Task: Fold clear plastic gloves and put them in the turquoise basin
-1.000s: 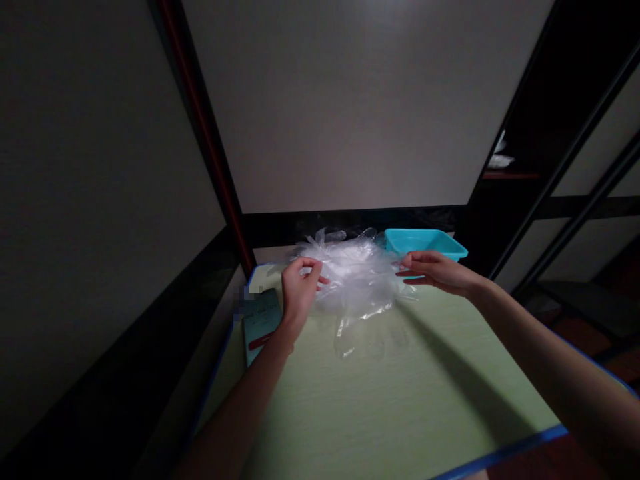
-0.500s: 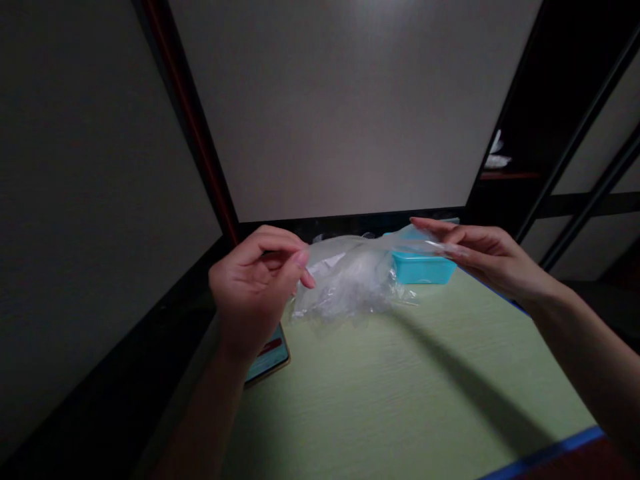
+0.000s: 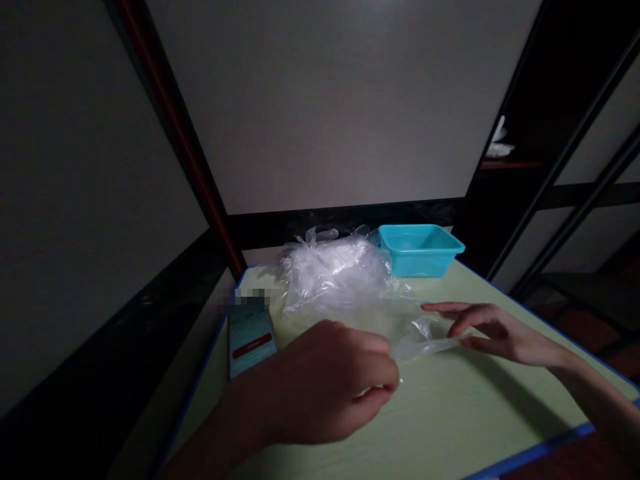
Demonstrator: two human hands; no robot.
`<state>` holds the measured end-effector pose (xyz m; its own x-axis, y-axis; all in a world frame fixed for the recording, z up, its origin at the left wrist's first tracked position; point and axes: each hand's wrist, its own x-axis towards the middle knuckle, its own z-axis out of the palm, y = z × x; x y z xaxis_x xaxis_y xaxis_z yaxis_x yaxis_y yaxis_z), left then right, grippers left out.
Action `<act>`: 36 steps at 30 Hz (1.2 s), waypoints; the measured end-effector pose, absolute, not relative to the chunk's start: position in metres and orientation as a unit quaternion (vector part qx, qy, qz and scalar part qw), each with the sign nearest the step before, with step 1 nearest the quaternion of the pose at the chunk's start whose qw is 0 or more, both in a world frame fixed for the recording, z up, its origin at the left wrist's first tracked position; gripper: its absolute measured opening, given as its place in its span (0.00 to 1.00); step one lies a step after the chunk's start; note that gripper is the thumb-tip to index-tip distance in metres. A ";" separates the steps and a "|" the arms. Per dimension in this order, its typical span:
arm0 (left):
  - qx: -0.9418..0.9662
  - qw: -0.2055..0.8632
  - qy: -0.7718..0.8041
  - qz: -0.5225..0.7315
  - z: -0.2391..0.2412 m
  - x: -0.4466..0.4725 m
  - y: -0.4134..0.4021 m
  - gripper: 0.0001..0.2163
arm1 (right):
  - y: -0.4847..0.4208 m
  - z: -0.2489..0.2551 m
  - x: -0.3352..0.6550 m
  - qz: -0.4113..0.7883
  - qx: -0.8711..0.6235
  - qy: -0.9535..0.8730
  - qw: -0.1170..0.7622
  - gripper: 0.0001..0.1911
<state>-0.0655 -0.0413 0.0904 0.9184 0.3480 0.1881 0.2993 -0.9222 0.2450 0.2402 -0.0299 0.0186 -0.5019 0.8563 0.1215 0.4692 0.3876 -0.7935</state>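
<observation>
A thin clear plastic piece (image 3: pixel 385 323) stretches low over the table between my hands; whether it is a bag or a glove I cannot tell. Its right edge is between the thumb and fingers of my right hand (image 3: pixel 500 333), whose index finger reaches out along the top. My left hand (image 3: pixel 335 383) is back-up in front of the plastic's near left part, with fingers curled in to the thumb. The plastic runs behind this hand, and the spot it pinches is hidden. Just beyond lies a crumpled heap of clear plastic (image 3: pixel 335 267).
Right of the heap stands a turquoise plastic basket (image 3: pixel 423 262). A phone (image 3: pixel 253 340) with a lit screen lies at the table's left side. The green table (image 3: pixel 425 427) has blue edging and meets a grey panel (image 3: pixel 340 120) at the back.
Both hands have come lower and nearer with the clear plastic. My left hand has moved right and turned back-up. The basket and phone are more exposed.
</observation>
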 end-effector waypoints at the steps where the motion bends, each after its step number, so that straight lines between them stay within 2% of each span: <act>1: 0.981 0.081 0.156 0.080 0.086 -0.061 -0.042 0.07 | -0.031 0.014 0.243 0.363 -0.419 -0.789 0.264 0.07; 4: 0.992 0.031 0.123 0.015 0.069 -0.049 -0.044 0.06 | -0.032 -0.001 0.250 0.377 -0.419 -0.785 0.257 0.07; 8: 0.994 0.026 0.104 -0.027 0.045 -0.037 -0.050 0.05 | -0.033 -0.013 0.257 0.386 -0.432 -0.780 0.237 0.07; 17: 0.996 0.039 0.084 -0.008 0.012 -0.035 -0.060 0.07 | -0.037 -0.018 0.272 0.323 -0.469 -0.790 0.225 0.12; 22: 0.989 0.097 0.087 -0.074 0.023 -0.034 -0.063 0.03 | -0.033 -0.025 0.269 0.202 -0.536 -0.787 0.229 0.09; 27: 0.959 0.257 0.040 -0.114 0.035 -0.032 -0.054 0.10 | -0.038 -0.027 0.237 0.150 -0.548 -0.802 0.187 0.16; 30: 0.929 0.356 0.091 -0.040 0.029 -0.031 -0.037 0.09 | -0.045 -0.029 0.216 0.143 -0.543 -0.812 0.161 0.21; 33: 0.915 0.297 0.247 0.114 0.012 -0.028 -0.020 0.09 | -0.050 -0.032 0.201 0.119 -0.536 -0.827 0.122 0.31; 36: 0.889 0.254 0.324 0.202 -0.007 -0.024 -0.009 0.10 | -0.048 -0.036 0.196 0.105 -0.533 -0.836 0.077 0.35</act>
<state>-0.0244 -0.0088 -0.0067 0.7092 0.6777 0.1945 0.4729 -0.6618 0.5817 0.1965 -0.0477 -0.0365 -0.4206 0.9071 0.0176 0.8748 0.4107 -0.2569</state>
